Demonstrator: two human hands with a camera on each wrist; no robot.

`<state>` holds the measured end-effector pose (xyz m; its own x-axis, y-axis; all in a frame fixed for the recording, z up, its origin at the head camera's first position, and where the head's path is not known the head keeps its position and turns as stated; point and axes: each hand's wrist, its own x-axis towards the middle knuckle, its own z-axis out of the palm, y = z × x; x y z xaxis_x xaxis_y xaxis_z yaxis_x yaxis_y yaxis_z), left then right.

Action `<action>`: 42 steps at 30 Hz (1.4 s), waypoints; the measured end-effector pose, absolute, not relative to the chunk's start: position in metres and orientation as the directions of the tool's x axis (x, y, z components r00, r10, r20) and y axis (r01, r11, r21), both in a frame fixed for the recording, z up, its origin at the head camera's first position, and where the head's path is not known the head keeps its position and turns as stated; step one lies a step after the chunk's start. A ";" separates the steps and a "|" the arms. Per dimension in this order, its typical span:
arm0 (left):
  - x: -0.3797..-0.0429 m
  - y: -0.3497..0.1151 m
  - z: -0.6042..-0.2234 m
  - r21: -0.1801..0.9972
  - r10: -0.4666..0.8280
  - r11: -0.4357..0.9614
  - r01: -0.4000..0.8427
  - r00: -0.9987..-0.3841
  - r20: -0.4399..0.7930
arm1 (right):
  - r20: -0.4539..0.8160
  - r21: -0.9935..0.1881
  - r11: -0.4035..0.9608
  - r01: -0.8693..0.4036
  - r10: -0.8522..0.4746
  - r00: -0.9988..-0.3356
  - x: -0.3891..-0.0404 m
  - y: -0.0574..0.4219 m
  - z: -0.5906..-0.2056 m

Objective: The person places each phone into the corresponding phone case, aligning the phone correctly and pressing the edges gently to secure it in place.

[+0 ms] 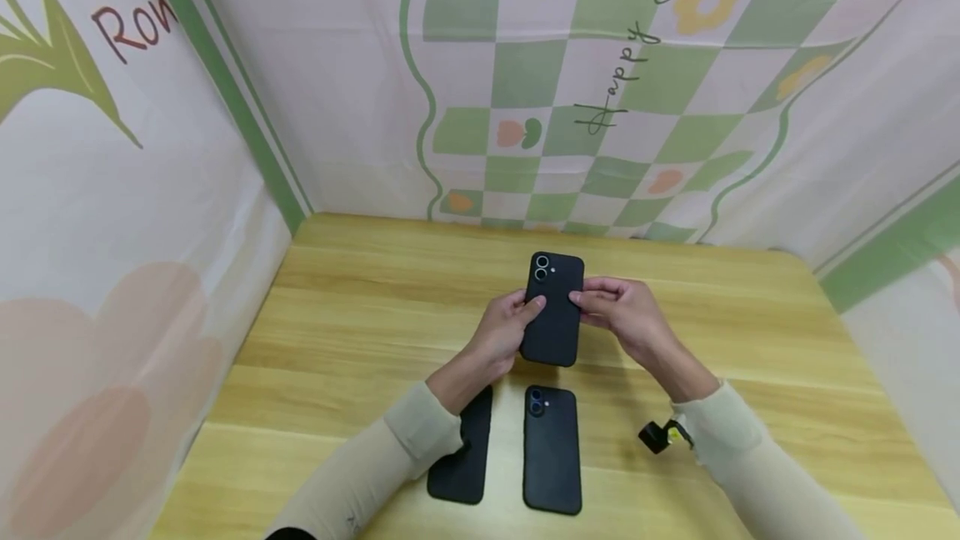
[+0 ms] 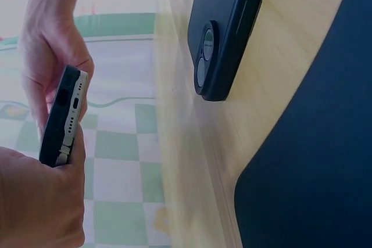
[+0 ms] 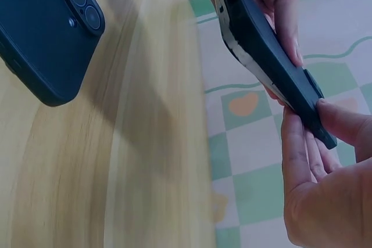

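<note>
Both hands hold a phone in a black case [image 1: 555,319] above the table, its back with two ringed lenses facing up. My left hand [image 1: 498,327] grips the left long edge, thumb on the back. From the other side, my right hand [image 1: 630,315] pinches the right edge between thumb and fingers. In the left wrist view, the phone's pale edge [image 2: 74,105] with its port stands proud of the dark case [image 2: 55,111]. A gap between pale phone body and case [image 3: 264,42] also shows along the side in the right wrist view.
Nearer me, a dark phone [image 1: 552,450] lies back-up on the wooden table [image 1: 360,307]. Left of it lies another dark phone [image 1: 468,457], partly under my left sleeve. A small black device [image 1: 655,437] hangs at the right cuff. Printed cloth [image 1: 337,107] surrounds the table's far side.
</note>
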<state>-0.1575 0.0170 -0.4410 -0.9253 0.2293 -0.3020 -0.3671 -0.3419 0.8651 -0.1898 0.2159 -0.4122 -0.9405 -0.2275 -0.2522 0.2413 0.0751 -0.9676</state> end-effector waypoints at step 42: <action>-0.173 -0.008 -0.436 0.844 0.295 -0.354 -0.404 -0.904 -0.309 | -0.200 -0.937 0.338 0.090 -0.307 -0.930 -0.170 0.207 -0.418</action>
<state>-0.1731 -0.0078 -0.4358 -0.9040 0.2954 -0.3089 -0.4039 -0.3537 0.8437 -0.1704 0.2071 -0.4179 -0.9303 -0.3073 -0.2004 0.0903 0.3376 -0.9369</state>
